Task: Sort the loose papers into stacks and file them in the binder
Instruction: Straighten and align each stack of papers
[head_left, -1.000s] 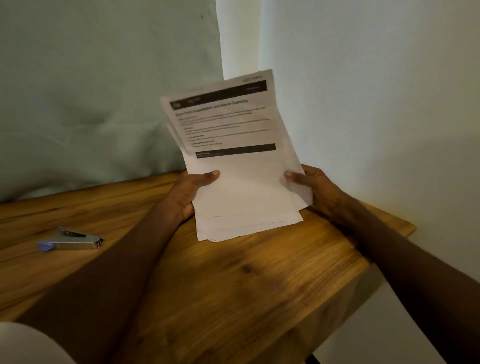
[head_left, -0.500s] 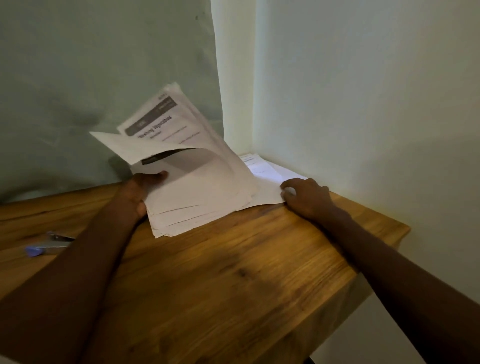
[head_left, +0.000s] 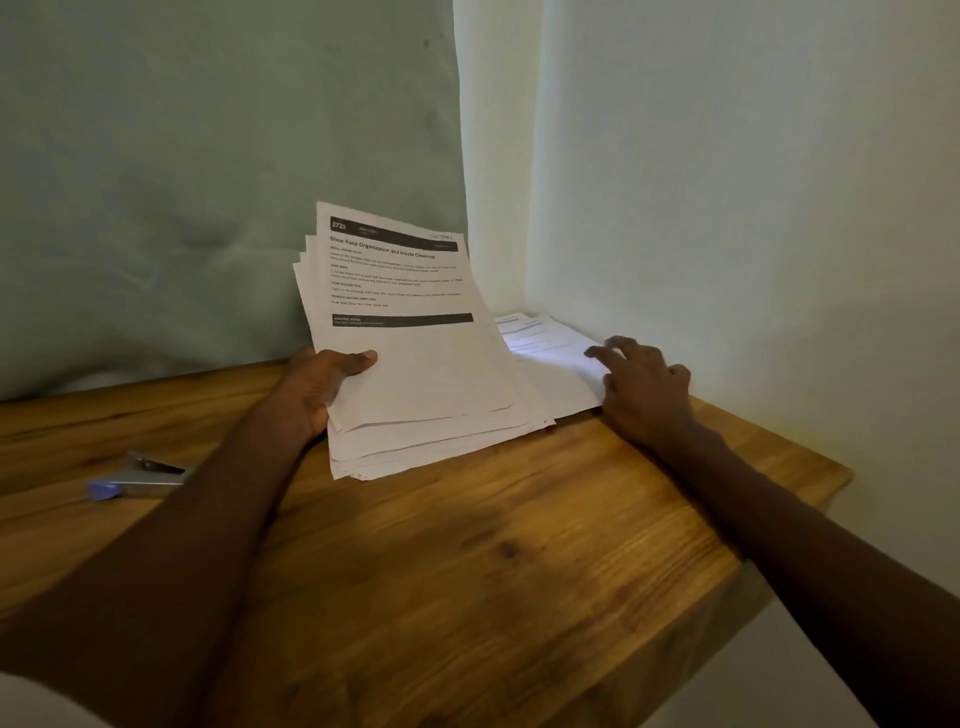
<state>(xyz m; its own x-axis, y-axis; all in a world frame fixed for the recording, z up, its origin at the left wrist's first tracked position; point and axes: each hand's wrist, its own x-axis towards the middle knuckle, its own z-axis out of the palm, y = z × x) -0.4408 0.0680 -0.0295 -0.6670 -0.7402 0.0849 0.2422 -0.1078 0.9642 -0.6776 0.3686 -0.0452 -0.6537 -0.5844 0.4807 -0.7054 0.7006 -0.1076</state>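
The left hand (head_left: 317, 395) grips a stack of papers (head_left: 415, 364) standing on the worktop (head_left: 467, 545); the right hand (head_left: 644, 389), fingers relaxed, touches sheets lying flat (head_left: 550, 353) in the corner.

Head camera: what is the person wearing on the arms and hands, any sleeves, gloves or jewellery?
Both forearms are bare to the frame edge. The left hand and right hand show no gloves, rings or watch. No sleeve shows on either arm.

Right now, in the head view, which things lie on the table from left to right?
stapler → left hand → held stack of papers → flat papers in the corner → right hand
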